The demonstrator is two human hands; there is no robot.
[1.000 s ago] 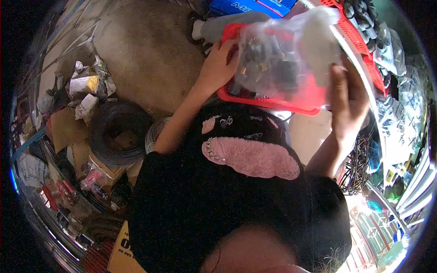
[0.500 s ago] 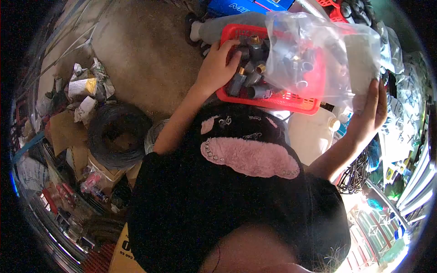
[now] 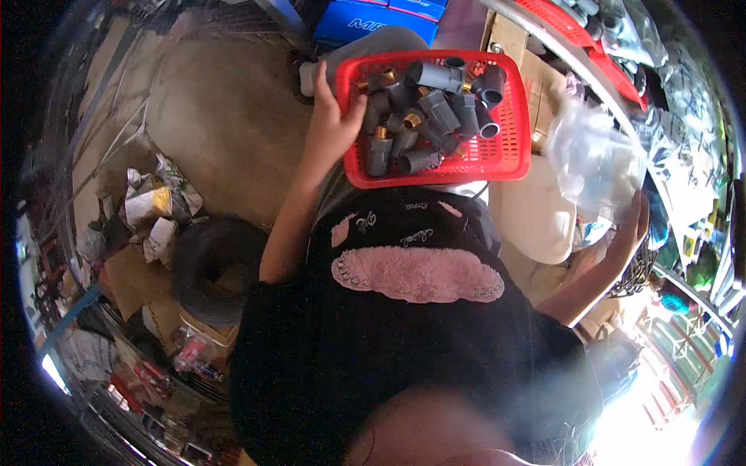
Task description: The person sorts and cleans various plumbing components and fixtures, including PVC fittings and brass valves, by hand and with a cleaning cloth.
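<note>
A red plastic basket [image 3: 517, 144] rests on my lap, holding several dark grey pipe fittings [image 3: 439, 113], some with brass threaded ends. My left hand [image 3: 330, 128] grips the basket's left rim, thumb on the inner side by the fittings. Off to the right, my right hand [image 3: 636, 221] is closed on a clear plastic bag [image 3: 594, 159], which hangs to the right of the basket, apart from it. What the bag contains, if anything, cannot be made out through the glare.
Blue boxes [image 3: 373, 23] stand beyond my knee. A whitish jug [image 3: 536, 217] is right of my lap. A black wire coil [image 3: 221, 268] and crumpled packaging [image 3: 159, 202] lie on the left floor. More red baskets [image 3: 556, 19] with bagged items are at upper right.
My right hand has drawn the plastic bag rightward and off the basket, uncovering the fittings. The basket appears a little further left in view, my left hand still on its rim.
</note>
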